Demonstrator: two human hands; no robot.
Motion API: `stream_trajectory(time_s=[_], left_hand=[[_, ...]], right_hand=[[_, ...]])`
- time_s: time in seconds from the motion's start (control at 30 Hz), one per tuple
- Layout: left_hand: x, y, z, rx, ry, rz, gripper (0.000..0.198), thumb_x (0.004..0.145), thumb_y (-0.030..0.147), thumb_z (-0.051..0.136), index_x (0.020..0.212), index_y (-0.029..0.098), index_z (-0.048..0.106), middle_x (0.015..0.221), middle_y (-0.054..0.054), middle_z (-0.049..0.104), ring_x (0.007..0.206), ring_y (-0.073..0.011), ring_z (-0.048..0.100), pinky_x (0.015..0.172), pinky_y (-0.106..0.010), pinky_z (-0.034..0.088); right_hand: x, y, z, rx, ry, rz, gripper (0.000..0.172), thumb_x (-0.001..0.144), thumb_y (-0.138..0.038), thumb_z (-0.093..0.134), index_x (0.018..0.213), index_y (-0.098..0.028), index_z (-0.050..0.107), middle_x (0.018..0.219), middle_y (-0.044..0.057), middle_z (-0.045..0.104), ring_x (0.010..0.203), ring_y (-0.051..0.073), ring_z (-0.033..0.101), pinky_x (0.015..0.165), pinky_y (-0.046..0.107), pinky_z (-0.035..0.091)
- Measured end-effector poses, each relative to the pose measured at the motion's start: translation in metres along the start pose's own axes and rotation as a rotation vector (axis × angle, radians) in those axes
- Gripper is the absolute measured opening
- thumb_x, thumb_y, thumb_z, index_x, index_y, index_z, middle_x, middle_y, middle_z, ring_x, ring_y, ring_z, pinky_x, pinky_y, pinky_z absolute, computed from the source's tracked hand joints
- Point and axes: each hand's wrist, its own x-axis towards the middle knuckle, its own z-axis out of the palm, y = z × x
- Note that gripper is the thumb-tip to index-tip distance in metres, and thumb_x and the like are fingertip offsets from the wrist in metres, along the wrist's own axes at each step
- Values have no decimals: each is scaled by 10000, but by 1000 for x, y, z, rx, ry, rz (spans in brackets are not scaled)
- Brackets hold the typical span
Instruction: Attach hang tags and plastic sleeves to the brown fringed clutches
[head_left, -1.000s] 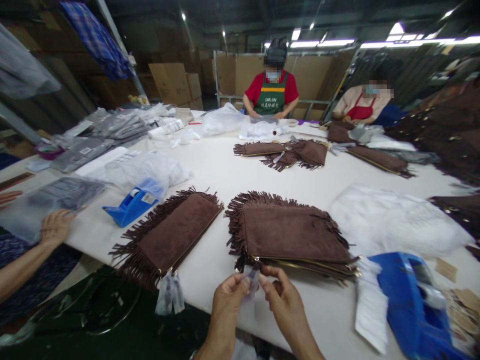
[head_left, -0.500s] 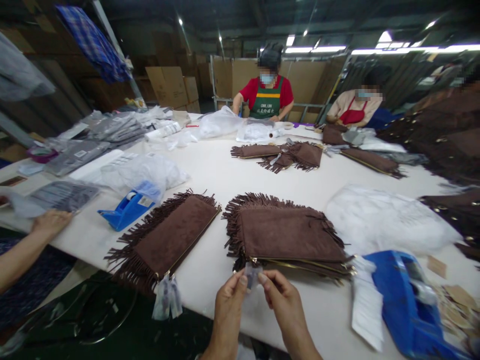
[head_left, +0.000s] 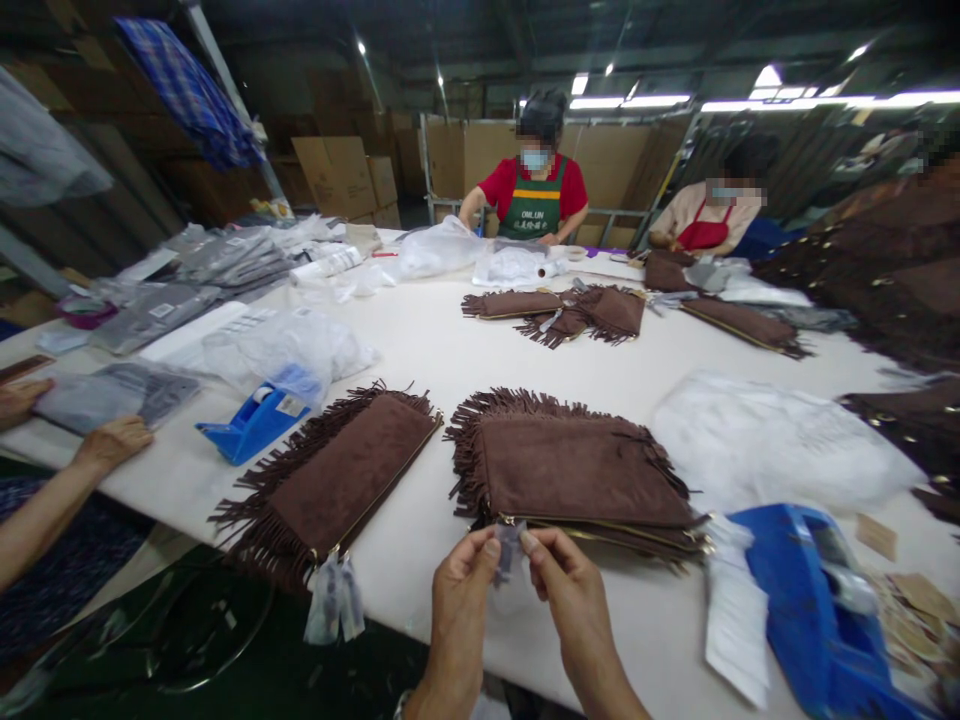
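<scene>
A brown fringed pouch (head_left: 574,465) lies on the white table, its gold zipper edge facing me. At its near left corner, by the zipper end, a small clear plastic wrap (head_left: 510,555) surrounds something dark. My left hand (head_left: 461,590) pinches the left side of this wrap between thumb and finger. From the right, my right hand (head_left: 570,590) pinches its other side. Another brown fringed pouch (head_left: 349,465) lies to the left, with plastic-wrapped tassels (head_left: 334,597) hanging over the table edge.
Blue tape dispensers stand at the right (head_left: 814,600) and left (head_left: 255,415). White plastic sleeves (head_left: 736,610) lie beside the right one. A co-worker's hand (head_left: 112,445) handles bagged goods at far left. Two people work across the table (head_left: 420,350).
My hands have shifted slightly around the plastic wrap, which now sits a little higher. At the left, the co-worker's other hand has come further into view on the bag.
</scene>
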Motion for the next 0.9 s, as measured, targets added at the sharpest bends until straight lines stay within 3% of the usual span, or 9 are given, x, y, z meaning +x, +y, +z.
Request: stream_trajectory(time_s=[0.3,0.43,0.6,0.7,0.8,0.9], left_hand=[[4,5,19,-75,75,115,278,749,400,696,818,134,657,753,-42,635,674,-128,529,649,-240,422],[10,9,22,-91,86,148,239,745,381,690,760,149,633,685,-14,602,625,-117,507,608,-232,409],[-1,10,13,56,114,161,253,722,401,702,722,156,643,650,-10,616,595,-113,496,570,-212,385],[-18,4,2,159,92,108,289,746,441,677,760,152,663,640,-9,620,557,-107,475,528,-207,360],[-27,-3,-4,178,60,86,305,769,455,651,797,152,675,710,-31,656,661,-147,550,602,-225,406],[-23,-4,-1,153,74,87,303,769,453,651,840,160,690,765,-36,679,720,-159,566,647,-231,415]], right_hand=[[-2,-4,13,130,42,-34,324,786,-487,632,871,-175,611,582,-38,498,503,97,415,448,199,315],[3,-11,14,132,-14,-66,320,806,-478,613,894,-170,617,577,-36,511,501,98,430,454,202,329],[-6,-10,7,50,-66,-127,292,823,-460,601,795,-171,623,582,-35,506,522,97,439,487,206,339],[-19,-2,0,39,-107,-84,303,804,-471,617,741,-175,615,558,-40,495,511,100,431,485,207,331],[-25,5,-4,54,-124,-16,335,778,-498,636,686,-177,597,539,-41,486,495,102,419,475,208,323],[-21,7,-4,74,-112,14,327,755,-498,658,764,-173,626,581,-27,524,519,111,444,478,211,334]])
